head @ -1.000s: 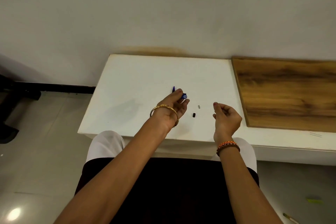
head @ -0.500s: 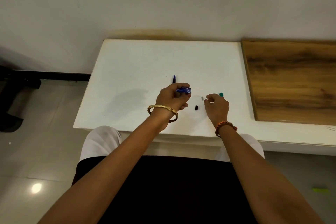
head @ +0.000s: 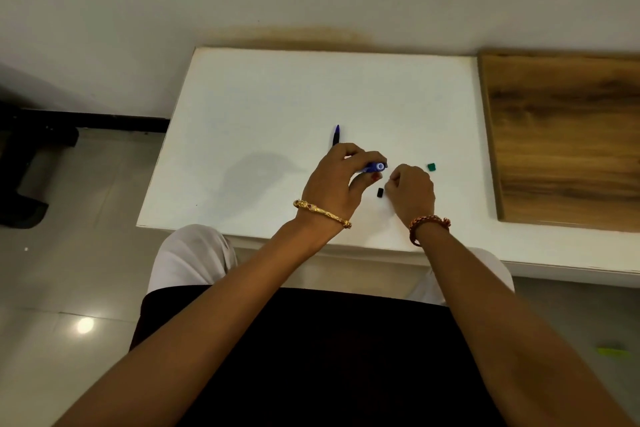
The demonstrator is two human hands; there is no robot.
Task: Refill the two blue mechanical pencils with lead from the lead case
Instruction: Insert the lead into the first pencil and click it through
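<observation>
A white table [head: 263, 121] is seen against a pale wall, with a wooden board [head: 564, 139] lying on its right part. Two forearms are extended over the near edge of the table. The left hand [head: 334, 180], with a gold bangle [head: 322, 213] worn at the wrist, is curled round a blue mechanical pencil [head: 375, 167], whose open round end is turned toward the right hand. The right hand [head: 412, 191], with an orange braided band [head: 429, 222] worn at the wrist, is held just beside that open end with its fingers curled in; whether anything is pinched between them cannot be told. A second blue mechanical pencil [head: 336, 136] lies on the table just beyond the left hand, partly hidden by the knuckles. A small black piece [head: 380, 193] lies on the table between the two hands. A small green piece [head: 431, 167] lies just beyond the right hand.
</observation>
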